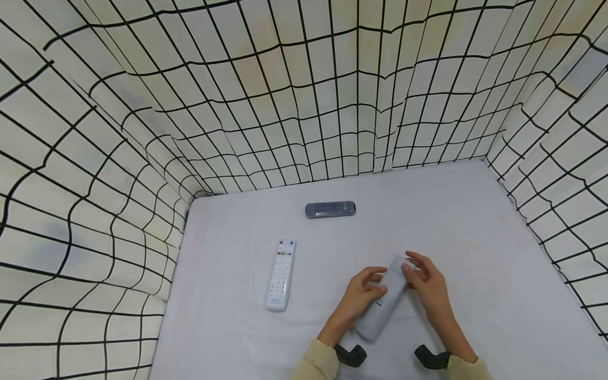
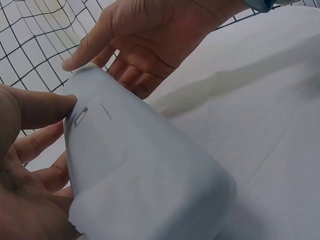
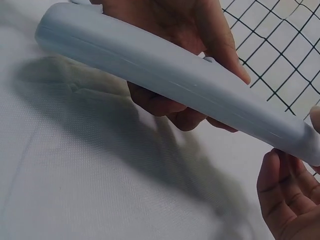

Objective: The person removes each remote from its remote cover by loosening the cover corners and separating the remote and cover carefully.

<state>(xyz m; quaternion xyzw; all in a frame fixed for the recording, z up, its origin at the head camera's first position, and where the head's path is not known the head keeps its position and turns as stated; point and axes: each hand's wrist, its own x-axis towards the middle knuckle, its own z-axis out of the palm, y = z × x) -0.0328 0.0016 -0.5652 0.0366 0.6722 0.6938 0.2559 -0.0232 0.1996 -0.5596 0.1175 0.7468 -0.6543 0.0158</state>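
Both hands hold a pale grey-white remote control [image 1: 383, 306] slantwise above the table, its plain back upward. A small slot and a thin line mark the back of the remote control [image 2: 145, 165] in the left wrist view. My left hand [image 1: 359, 295] grips its left side, thumb on top near the slot and fingers beneath. At the far, narrower end, my right hand [image 1: 429, 287] pinches it between thumb and fingers. In the right wrist view, the remote control [image 3: 165, 75] shows its long smooth side, with a small white edge sticking up at the near end. Its button side is hidden.
Left of the hands, a white remote control [image 1: 281, 275] lies with its buttons up. A dark grey remote control [image 1: 330, 209] lies crosswise farther back. White cloth covers the table [image 1: 218, 253]. Black netting over pale sheets [image 1: 304, 95] walls the back and both sides.
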